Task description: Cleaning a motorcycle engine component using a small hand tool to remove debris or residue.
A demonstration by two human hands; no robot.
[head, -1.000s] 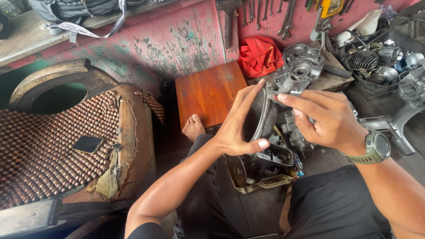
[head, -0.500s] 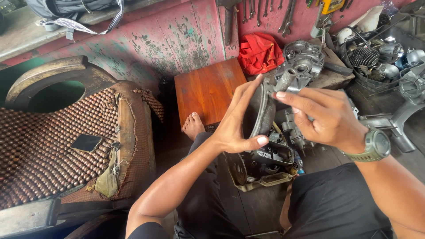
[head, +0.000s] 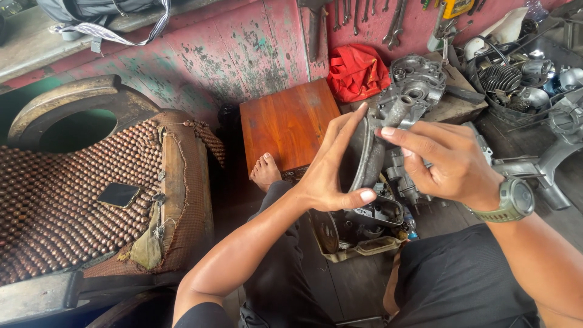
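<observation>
Left hand [head: 331,173] and right hand [head: 452,164], fingers spread wide, clamp the upright engine casing [head: 364,159] between the palms, steadying it.

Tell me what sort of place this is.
Probably a small motorcycle repair workshop. Wrenches hang on the red wall, a basket of engine parts sits at right, and both hands, left and right, hold an engine casing.

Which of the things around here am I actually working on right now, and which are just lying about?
In hand:
dark round engine cover, held between left hand and right hand
engine block beneath it

Lying about:
wooden box
red cloth
grey engine casing
phone on beaded seat
hanging wrenches
</observation>
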